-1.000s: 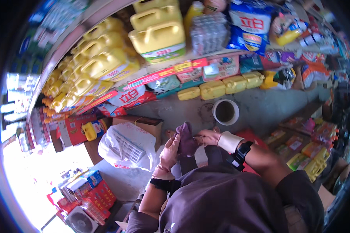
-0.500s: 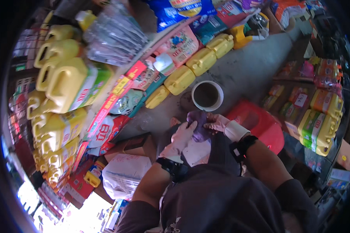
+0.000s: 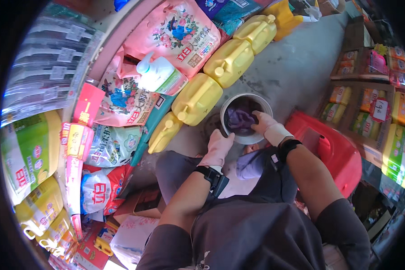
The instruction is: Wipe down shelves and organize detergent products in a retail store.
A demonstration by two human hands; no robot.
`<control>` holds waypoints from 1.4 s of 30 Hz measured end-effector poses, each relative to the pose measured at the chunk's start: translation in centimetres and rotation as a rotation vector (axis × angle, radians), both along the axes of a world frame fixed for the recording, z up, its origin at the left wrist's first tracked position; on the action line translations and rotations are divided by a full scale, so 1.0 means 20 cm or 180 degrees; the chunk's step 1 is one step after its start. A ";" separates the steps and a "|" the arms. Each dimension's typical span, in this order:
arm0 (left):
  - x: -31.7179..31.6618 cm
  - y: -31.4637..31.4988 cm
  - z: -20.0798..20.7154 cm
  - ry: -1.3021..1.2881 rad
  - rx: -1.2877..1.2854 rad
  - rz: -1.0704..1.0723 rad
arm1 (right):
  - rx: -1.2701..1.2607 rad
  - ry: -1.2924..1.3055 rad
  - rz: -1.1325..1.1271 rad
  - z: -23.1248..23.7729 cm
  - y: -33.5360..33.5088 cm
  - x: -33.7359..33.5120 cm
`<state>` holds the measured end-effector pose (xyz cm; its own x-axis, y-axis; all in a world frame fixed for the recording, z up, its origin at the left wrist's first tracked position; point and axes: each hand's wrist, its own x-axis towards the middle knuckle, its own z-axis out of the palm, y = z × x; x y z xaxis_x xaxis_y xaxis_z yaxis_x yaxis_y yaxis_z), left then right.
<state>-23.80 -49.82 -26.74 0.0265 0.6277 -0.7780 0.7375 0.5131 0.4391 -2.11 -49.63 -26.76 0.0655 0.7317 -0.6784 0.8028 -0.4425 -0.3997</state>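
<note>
A purple cloth (image 3: 241, 116) lies in dark water inside a round white bucket (image 3: 269, 106) on the floor in front of me. My left hand (image 3: 218, 146), in a pale glove, is at the bucket's near-left rim. Its thumb and finger are apart, with nothing visible between them. Over the near-right rim reaches my right hand (image 3: 267, 127), also gloved. Its fingers are spread beside the cloth, and I cannot tell whether they touch it. Both wrists carry black straps, the left one with a small black device (image 3: 217, 179).
Yellow jugs (image 3: 198, 101) lie in a row left of the bucket, beside pink detergent bags (image 3: 177, 38) and a white pump bottle (image 3: 159, 74). A red plastic stool (image 3: 330, 150) stands close at my right. Boxes of packaged goods (image 3: 362, 105) line the right side.
Both hands have moved forward from my lap to the bucket. The purple cloth, held in them before, is now in the water. My view has shifted, bringing the left shelf goods closer.
</note>
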 end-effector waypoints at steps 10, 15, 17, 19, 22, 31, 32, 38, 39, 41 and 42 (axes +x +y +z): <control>0.02 0.09 -0.14 -0.0535 0.0061 -0.0227 | 0.0966 -0.0097 0.1503 -0.44 -0.03 -0.24; -0.09 -0.02 -0.41 -0.0603 0.0049 -0.0218 | 0.0090 -0.0142 0.1067 -0.50 0.02 -0.30; -0.18 -0.03 -0.34 -0.0618 0.0035 -0.0177 | -0.0242 -0.0101 0.1107 -0.52 0.08 -0.35; -0.24 -0.03 -0.33 -0.0373 0.0026 -0.0249 | -0.0183 -0.0023 0.0947 -0.49 0.06 -0.37; -0.33 -0.01 -0.19 -0.0293 0.0003 -0.0365 | -0.0156 -0.0046 0.1218 -0.49 0.03 -0.45; -0.34 -0.04 -0.17 0.0040 0.1769 -0.0348 | -0.0258 -0.0016 0.1722 -0.43 -0.01 -0.52; -0.32 -0.05 -0.19 -0.0317 0.1815 -0.0448 | -0.0229 -0.0025 0.1746 -0.42 -0.01 -0.54; -0.26 -0.18 -0.50 -0.0798 0.0942 -0.0467 | -0.0154 0.0358 0.2558 -0.36 0.04 -0.49; -0.26 -0.17 -0.43 -0.0351 0.2207 -0.1710 | -0.0229 0.0346 0.2147 -0.42 0.06 -0.48; -0.27 -0.11 -0.40 -0.0820 0.0506 -0.0726 | 0.0316 0.0887 0.2343 -0.46 0.08 -0.41; -0.29 -0.11 -0.45 -0.1055 0.0309 -0.0386 | 0.0876 0.1479 0.2539 -0.46 0.09 -0.39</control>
